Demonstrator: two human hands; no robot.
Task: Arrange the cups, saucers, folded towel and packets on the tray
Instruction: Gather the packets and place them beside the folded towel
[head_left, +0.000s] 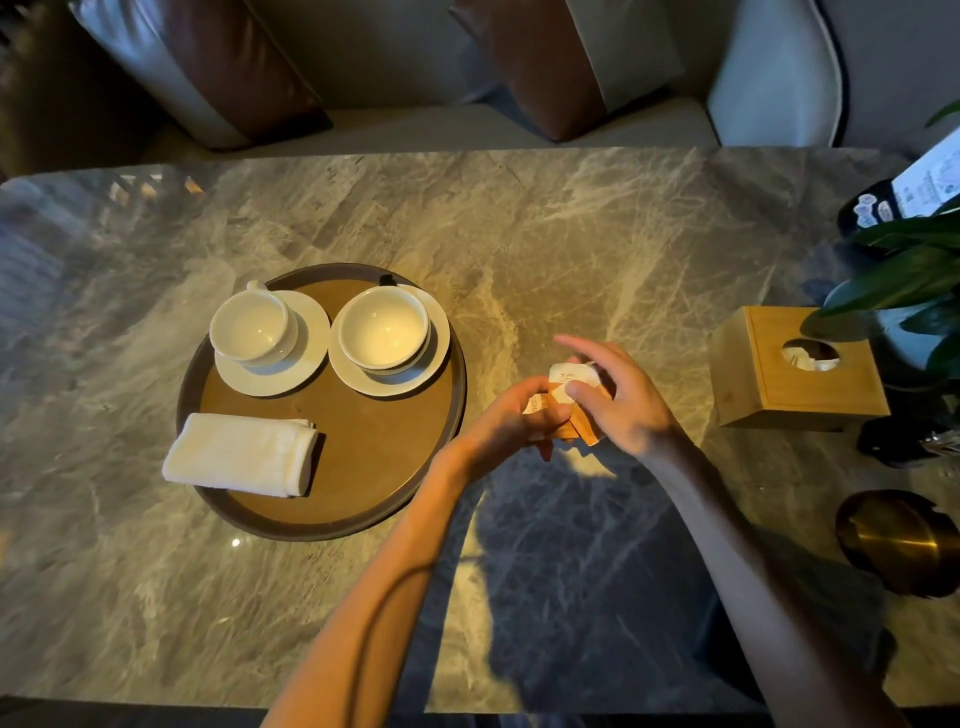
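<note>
**Head view: both hands on the packets, just right of the tray**

Head view shows a small bunch of orange-and-white packets held above the marble table, just to the right of the round brown tray and not on it. The left hand is curled around the lower end of the packets, its fingers folded under them. The right hand pinches the upper packet from the other side, thumb pressed on its white face, with the forefinger stretched out loose above it. The two hands touch through the packets.

On the tray, two white cups sit each on its own white saucer along the far side. The left cup, its handle pointing away, stands off-centre on the left saucer; the right cup stands on the right saucer. The saucers lie just beside each other. The folded white towel lies at the tray's near left, its left end overhanging the rim.

Further right stands a wooden tissue box, partly under the leaves of a plant. A brass-coloured round container is at the right edge. Cushions on a sofa line the far side of the table.
</note>
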